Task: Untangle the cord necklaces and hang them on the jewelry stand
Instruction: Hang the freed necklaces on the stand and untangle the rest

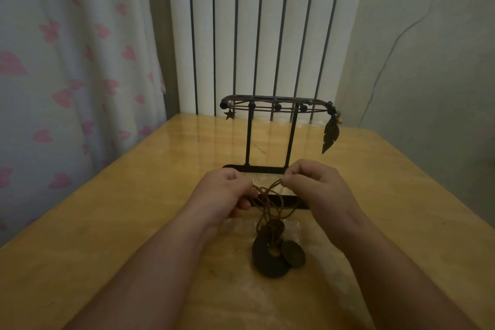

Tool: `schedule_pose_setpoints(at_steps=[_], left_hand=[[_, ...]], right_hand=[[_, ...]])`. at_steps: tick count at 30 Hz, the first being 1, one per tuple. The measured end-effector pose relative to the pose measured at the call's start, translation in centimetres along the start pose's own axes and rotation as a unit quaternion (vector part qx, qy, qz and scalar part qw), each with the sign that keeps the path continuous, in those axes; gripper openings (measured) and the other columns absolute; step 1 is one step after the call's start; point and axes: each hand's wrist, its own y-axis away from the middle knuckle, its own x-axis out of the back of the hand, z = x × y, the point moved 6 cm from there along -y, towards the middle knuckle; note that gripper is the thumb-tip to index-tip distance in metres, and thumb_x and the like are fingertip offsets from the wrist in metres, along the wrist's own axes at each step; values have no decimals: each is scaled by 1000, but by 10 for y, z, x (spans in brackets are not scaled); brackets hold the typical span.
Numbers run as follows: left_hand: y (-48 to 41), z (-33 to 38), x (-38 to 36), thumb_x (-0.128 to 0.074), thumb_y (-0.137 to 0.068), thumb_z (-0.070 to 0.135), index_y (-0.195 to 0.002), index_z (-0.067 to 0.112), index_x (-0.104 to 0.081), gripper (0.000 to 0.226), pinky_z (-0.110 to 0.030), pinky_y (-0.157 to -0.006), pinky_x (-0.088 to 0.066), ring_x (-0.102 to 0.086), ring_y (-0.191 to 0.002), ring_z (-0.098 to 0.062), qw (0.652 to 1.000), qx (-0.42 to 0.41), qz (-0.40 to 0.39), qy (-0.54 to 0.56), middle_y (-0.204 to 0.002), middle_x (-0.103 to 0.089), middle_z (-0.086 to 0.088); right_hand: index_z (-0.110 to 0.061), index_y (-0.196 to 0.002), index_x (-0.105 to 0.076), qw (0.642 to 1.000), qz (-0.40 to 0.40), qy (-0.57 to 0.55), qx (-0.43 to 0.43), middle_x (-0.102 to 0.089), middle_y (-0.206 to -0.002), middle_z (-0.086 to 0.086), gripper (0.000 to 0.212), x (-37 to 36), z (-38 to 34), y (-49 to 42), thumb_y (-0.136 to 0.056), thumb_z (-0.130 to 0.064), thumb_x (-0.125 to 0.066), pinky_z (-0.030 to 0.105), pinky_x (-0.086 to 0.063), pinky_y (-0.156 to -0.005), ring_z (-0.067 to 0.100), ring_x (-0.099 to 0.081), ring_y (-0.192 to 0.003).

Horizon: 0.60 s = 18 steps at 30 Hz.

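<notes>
Brown cord (270,202) is bunched between your two hands in the head view. It is a loose snarl of loops held just above the near rail of the jewelry stand (248,139), in the middle of the wooden table (107,222). Your left hand (227,193) has its fingers curled round several strands on the left of the snarl. Your right hand (313,185) pinches one loop between thumb and forefinger, on the right of it. Below the hands the strands drop together to a dark ring pendant (267,262) and a flat disc pendant (293,253). Both lie on the table nearer to you, the disc overlapping the ring's right edge.

Part of the job looks done: thin cords already run along the stand's top bar across its pegs, with a star charm (229,114) hanging at the left end and a feather pendant (330,135) at the right. Whether those are one necklace or two, you cannot tell. What is left, by my reading, is to free the ring and disc cords from each other — how many knots bind them is hidden — and hang each on the bar.
</notes>
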Motion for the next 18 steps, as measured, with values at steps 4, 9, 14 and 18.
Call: schedule_pose_setpoints(at_steps=[4, 9, 14, 18], left_hand=[[1, 5, -1, -60, -86, 10, -88, 21, -66, 13, -28, -58, -45, -55, -64, -15, 1000, -14, -8, 7, -77, -67, -5], [1, 7, 0, -59, -86, 8, -87, 22, -67, 16, -27, -54, -43, -53, -62, -13, 1000, -20, -11, 5, -77, -66, -3], [-1, 7, -3, -63, -85, 7, -82, 21, -66, 14, -28, -56, -43, -56, -64, -15, 999, -35, -20, -15, -77, -66, -4], [0, 7, -2, -62, -86, 6, -83, 20, -66, 14, -29, -57, -44, -56, -66, -16, 999, -38, -22, -6, -79, -66, -6]], right_hand=[[-12, -80, -67, 1000, 15, -1, -19, -66, -84, 11, 22, 0, 4, -1, -90, -31, -60, 47, -55, -81, 27, -63, -84], [-26, -91, -65, 987, 37, 155, -28, -64, -89, -7, 12, 2, 11, -3, -95, -28, -54, 31, -54, -73, 10, -59, -82], [-35, -115, -62, 974, -3, 226, -5, -53, -112, -17, 27, -4, 12, -3, -92, -23, -53, 13, -40, -69, 0, -51, -96], [-36, -113, -62, 965, -64, 256, -11, -62, -104, -17, 24, -17, 15, -2, -90, -27, -63, 16, -49, -68, -1, -58, -86]])
